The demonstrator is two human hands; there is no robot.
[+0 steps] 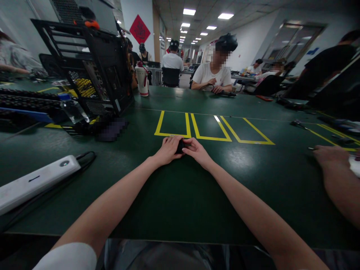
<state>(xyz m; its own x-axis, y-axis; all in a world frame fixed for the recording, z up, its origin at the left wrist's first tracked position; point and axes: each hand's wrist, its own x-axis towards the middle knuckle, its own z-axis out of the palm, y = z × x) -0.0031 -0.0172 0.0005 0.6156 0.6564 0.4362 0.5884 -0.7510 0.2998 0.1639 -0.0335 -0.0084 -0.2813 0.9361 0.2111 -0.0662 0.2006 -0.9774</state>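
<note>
Both my arms reach forward over the dark green tabletop [180,202]. My left hand [168,149] is closed over a small black object [180,146], which it mostly covers. From the other side my right hand [197,150] grips the same object, fingers bent and thumb against it. What kind of thing it is I cannot make out. The two hands are close together, just in front of the yellow tape outlines [194,129] on the table.
At the left stand a black computer case [104,75], a water bottle [73,108] and a white power strip [39,182] with its cable. A white cup [143,80] is behind. Another person's hand [333,157] works at the right; a co-worker [213,75] sits opposite.
</note>
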